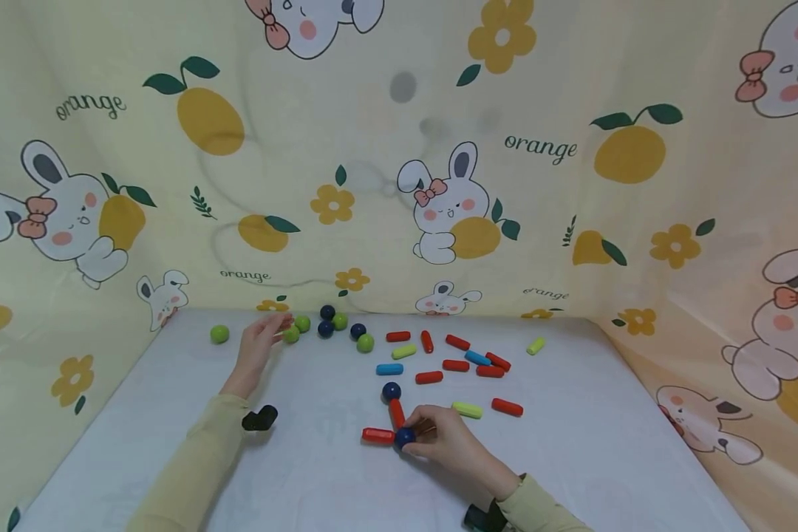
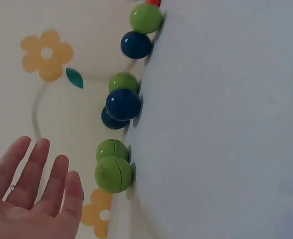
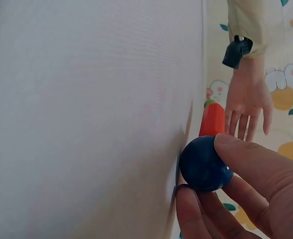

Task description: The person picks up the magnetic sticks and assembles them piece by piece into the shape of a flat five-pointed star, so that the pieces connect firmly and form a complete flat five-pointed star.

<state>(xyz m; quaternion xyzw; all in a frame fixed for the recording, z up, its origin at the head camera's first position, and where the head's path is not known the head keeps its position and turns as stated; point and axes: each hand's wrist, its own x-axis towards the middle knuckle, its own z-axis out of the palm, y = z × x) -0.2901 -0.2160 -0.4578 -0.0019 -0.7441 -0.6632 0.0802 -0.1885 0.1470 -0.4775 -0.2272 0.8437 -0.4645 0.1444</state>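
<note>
My right hand [image 1: 448, 442] pinches a dark blue ball [image 1: 404, 438] between thumb and fingers. From that ball one red stick [image 1: 377, 436] extends left, and another red stick [image 1: 397, 414] runs up to a second dark blue ball [image 1: 391, 391]. In the right wrist view, the gripped ball [image 3: 205, 163] is close to the white surface, a red stick [image 3: 213, 119] behind it. My left hand [image 1: 256, 353] is at the back left beside green balls [image 1: 291, 335]; in the left wrist view its fingers [image 2: 37, 169] are extended, holding nothing, apart from the green balls [image 2: 114, 174].
Several blue and green balls [image 1: 365, 343] lie along the back of the white table [image 1: 306, 473], with one green ball [image 1: 219, 334] further left. Red, blue and yellow-green sticks [image 1: 455, 365] are scattered right of centre. A patterned cloth [image 1: 372, 244] rises behind and at the sides.
</note>
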